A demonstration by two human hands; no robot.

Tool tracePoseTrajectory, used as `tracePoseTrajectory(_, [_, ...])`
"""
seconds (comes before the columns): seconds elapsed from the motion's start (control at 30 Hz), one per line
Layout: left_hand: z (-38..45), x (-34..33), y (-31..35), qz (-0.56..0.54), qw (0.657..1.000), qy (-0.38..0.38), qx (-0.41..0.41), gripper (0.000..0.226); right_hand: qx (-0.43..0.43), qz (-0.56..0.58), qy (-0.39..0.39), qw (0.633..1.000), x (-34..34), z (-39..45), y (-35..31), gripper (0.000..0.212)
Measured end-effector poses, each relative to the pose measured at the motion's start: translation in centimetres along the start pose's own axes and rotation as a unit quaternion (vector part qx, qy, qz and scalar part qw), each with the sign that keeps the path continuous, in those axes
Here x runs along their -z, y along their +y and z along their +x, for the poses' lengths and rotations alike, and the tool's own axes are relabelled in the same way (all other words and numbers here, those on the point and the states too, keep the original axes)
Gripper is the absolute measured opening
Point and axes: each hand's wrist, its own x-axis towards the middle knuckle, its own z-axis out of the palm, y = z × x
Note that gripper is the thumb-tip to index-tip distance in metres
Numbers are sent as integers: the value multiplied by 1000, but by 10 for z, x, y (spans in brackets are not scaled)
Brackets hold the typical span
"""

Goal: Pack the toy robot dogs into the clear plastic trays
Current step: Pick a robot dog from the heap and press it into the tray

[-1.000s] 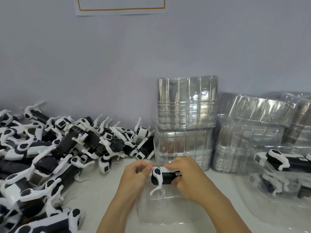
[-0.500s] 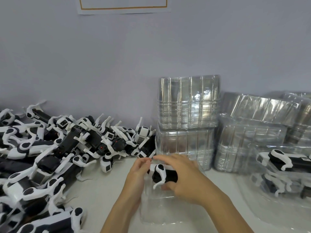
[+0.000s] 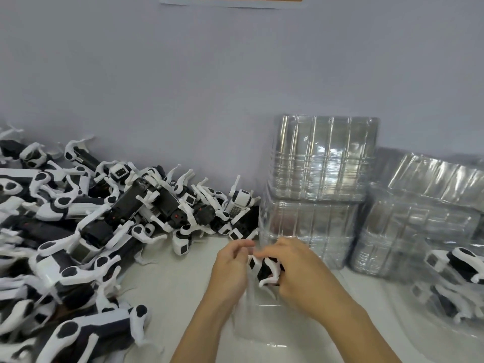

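A black and white toy robot dog [image 3: 264, 269] is held between both hands over a clear plastic tray [image 3: 264, 323] lying on the white table. My right hand [image 3: 298, 273] grips its body from the right. My left hand [image 3: 231, 265] pinches its front end from the left. Most of the toy is hidden by my fingers. A big heap of the same toy dogs [image 3: 86, 231] covers the left of the table.
Stacks of clear trays [image 3: 319, 184] stand against the wall behind my hands, with more stacks [image 3: 419, 218] to the right. At the right edge a clear tray holds packed dogs [image 3: 455, 265]. Bare tabletop [image 3: 167, 284] lies between the heap and my hands.
The toy dog has been turned in my hands and carried a little farther from me over the tray. The camera has shifted, so the heap and the stacks sit lower and to the right.
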Motion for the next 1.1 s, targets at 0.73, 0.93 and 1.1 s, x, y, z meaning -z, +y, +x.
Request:
tracePoseTrajectory(0.73, [-3,-2,1,3,1000,16,2,32,-42,101,17,994,-3,-4,2,34])
tracePoseTrajectory(0.93, [-2,-1,1,0,1000,13,2,31,-48,136,-14,989,2,-5,6,41])
tracePoseTrajectory(1.1, [-2,-1,1,-3,1000,17,6,31,-31,178,-61,982,11,-9,11,31])
